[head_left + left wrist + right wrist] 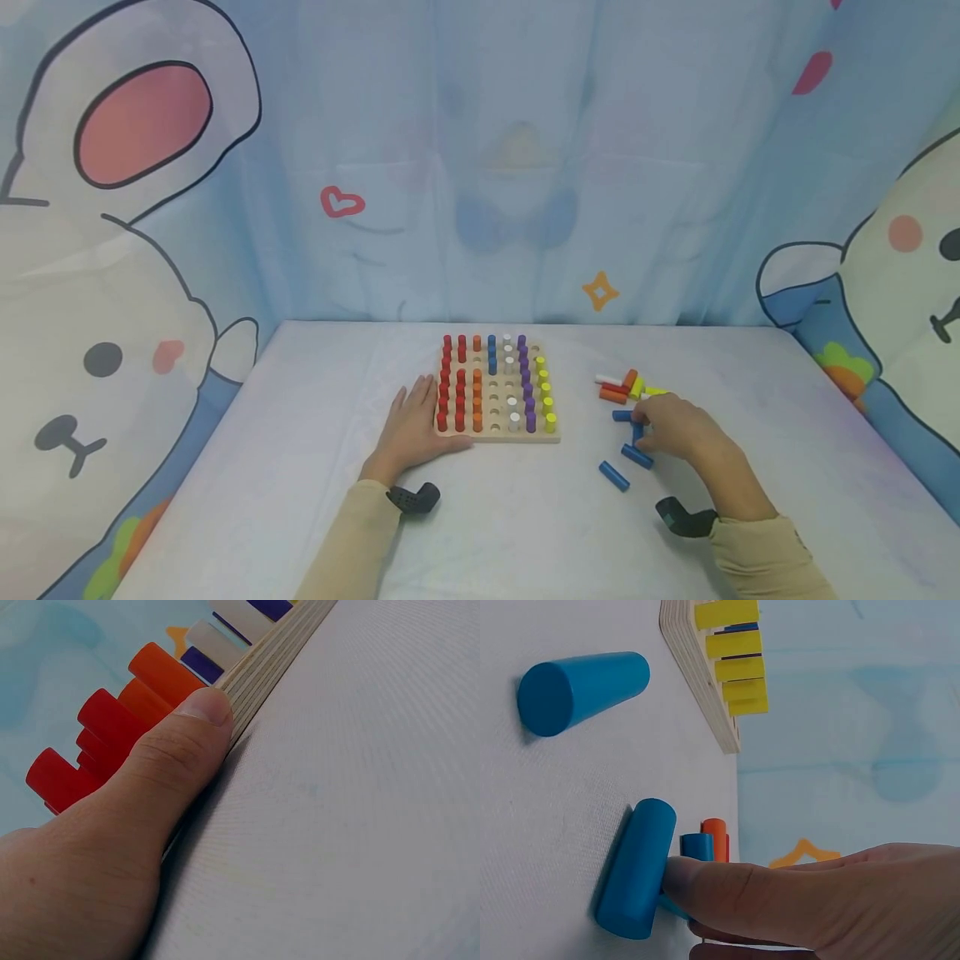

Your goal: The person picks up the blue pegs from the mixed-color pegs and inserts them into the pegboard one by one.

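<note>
A wooden pegboard [525, 440] lies flat near the middle of a white-covered table [495, 525], with pegs upright in its columns; from left to right come two columns of red pegs [444, 390], then orange pegs [477, 392], blue, white, purple and yellow; in the blue column, three pegs stand at the far end and open holes show nearer the person; the white column has a gap partway along

The left hand [411, 423] rests at the board's near left corner, its fingers extended and unclenched along the left side; its thumb lies straight against the front edge, touching it

The right hand [678, 427] is to the right of the board, well apart from it; its thumb and fingers are curled round a blue peg [637, 432], which the thumb partly hides in the right wrist view; a second blue peg [622, 415] lies just beyond, a third blue peg [634, 870] just beside the thumb, and a fourth blue peg [614, 476] nearer the person; past the hand is a small cluster of white, red, orange and yellow loose pegs [612, 396]

Beige sleeves [352, 533] cover both forearms, with a black device [688, 518] at each wrist; behind hangs a pale blue curtain [390, 100] printed with white cartoon animals [45, 292]
</note>
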A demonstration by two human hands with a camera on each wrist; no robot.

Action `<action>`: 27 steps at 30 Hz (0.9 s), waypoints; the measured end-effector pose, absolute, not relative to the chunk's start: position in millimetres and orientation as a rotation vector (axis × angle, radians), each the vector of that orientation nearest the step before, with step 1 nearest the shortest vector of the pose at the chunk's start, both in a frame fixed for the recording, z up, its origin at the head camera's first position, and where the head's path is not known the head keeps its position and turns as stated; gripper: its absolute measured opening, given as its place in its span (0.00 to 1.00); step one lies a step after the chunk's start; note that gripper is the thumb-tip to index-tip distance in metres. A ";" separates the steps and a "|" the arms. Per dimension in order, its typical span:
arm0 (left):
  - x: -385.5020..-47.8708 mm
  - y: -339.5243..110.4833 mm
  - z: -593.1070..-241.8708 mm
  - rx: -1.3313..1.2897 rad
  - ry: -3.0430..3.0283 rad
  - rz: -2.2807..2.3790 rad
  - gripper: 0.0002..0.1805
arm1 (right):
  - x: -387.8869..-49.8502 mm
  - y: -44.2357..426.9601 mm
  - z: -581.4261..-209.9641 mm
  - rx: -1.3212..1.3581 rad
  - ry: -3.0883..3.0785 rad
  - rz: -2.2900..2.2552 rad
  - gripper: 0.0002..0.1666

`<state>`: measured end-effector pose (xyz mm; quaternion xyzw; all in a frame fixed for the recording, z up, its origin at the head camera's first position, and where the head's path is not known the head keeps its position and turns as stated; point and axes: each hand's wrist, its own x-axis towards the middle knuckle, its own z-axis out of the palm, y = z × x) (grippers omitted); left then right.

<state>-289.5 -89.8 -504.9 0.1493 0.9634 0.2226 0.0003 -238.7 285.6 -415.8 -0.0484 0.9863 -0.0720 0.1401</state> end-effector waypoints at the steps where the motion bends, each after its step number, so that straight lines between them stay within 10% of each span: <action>1: -289.4 -89.8 -504.8 0.467 3.025 0.698 0.67 | -238.8 285.4 -416.2 -0.143 2.846 -0.212 0.24; 27: -289.4 -89.8 -503.8 0.473 3.025 0.674 0.67 | -240.8 280.5 -421.1 -0.136 2.858 -0.200 0.26</action>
